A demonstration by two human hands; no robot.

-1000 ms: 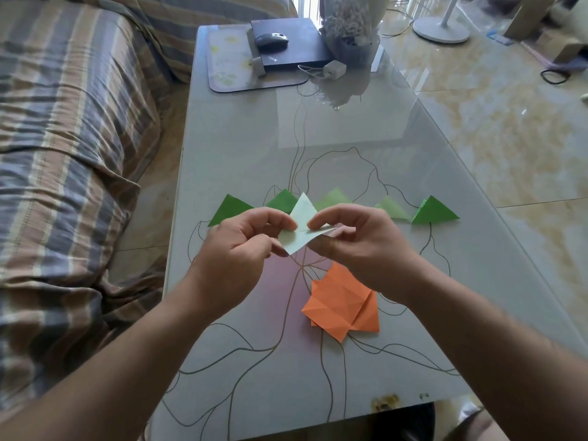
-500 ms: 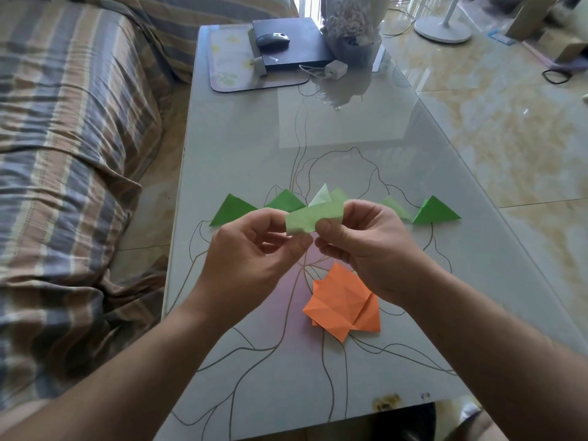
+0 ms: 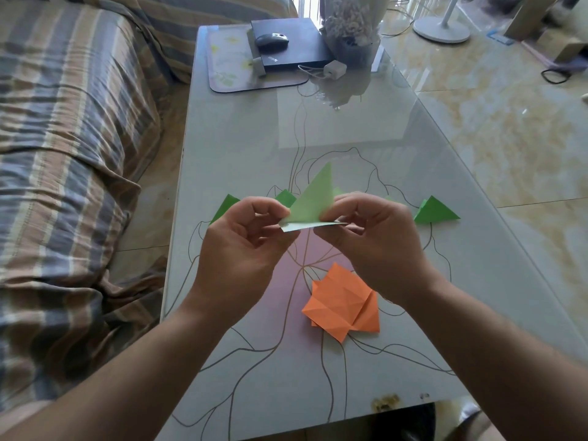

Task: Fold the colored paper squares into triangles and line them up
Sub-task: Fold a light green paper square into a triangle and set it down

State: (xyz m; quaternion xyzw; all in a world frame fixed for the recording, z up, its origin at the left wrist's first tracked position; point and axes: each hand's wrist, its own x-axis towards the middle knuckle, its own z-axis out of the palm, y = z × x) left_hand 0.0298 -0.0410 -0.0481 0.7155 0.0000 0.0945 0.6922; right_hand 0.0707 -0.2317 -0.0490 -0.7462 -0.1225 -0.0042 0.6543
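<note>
Above the glass table [image 3: 366, 128] I hold a light green paper [image 3: 313, 202], folded into a triangle with its tip pointing up. My left hand [image 3: 241, 246] pinches its left end and my right hand [image 3: 372, 240] pinches its right end along the folded bottom edge. Behind my hands a row of folded green triangles lies on the table: a dark green one [image 3: 436, 211] at the right end, another [image 3: 227, 206] at the left end, and others partly hidden by my hands. A small stack of creased orange paper squares [image 3: 342, 302] lies below my right wrist.
At the far end of the table sit a mat [image 3: 229, 63], a black box [image 3: 296, 43] with a mouse [image 3: 272, 39] on it, a white charger [image 3: 334, 70] and a wrapped bouquet [image 3: 353, 30]. A striped sofa [image 3: 70, 154] runs along the left. Tiled floor lies to the right.
The light green paper was an open sheet, then was folded over; it now stands as a triangle with its tip up. Both hands stayed close together on it.
</note>
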